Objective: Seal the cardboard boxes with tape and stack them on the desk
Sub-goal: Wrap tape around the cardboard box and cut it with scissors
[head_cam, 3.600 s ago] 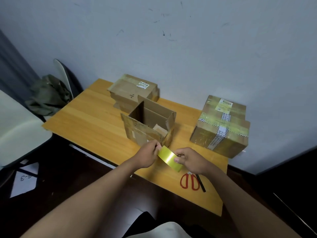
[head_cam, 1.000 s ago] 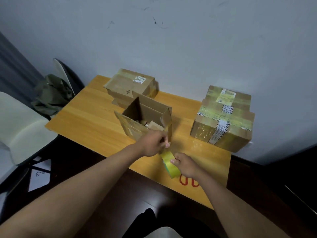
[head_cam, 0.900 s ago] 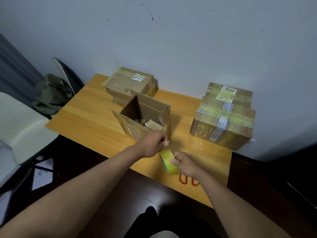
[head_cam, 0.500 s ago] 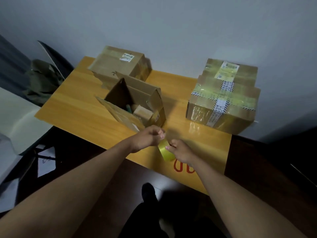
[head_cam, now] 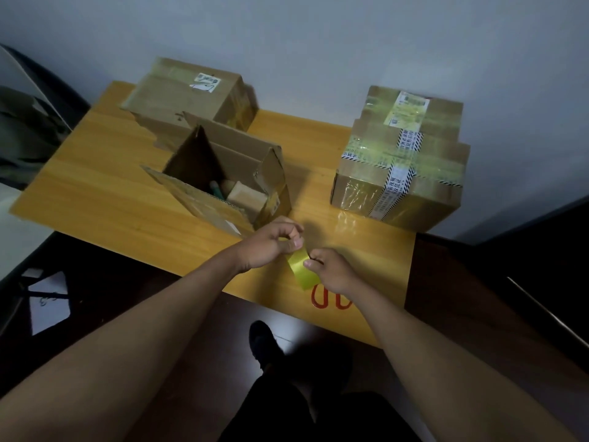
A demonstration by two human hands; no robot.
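- The left hand [head_cam: 271, 247] has its fingers curled, thumb and forefinger pinching the free end of the yellow tape [head_cam: 302, 272]; that grip is closed on the tape.
- The right hand [head_cam: 334, 272] is just beside it, fingers curled round the tape from the other side, so its grip is closed on the tape too.
- The tape shows as a short shiny yellow band between the two grips, slanting down toward the near edge of the table [head_cam: 95, 193].
- Just beyond the left grip stands the open cardboard box [head_cam: 223, 180], flaps up, with small items visible inside; it is near the hand, and whether they touch cannot be told.
- Farther beyond that box, against the wall, lies a closed box [head_cam: 188, 94] with a white label.
- Beyond and to the right of the right grip sits a stack of taped boxes [head_cam: 401, 154], well apart from the hands.
- Directly under the right grip, red scissor handles [head_cam: 322, 298] lie on the table, partly hidden by the wrist.
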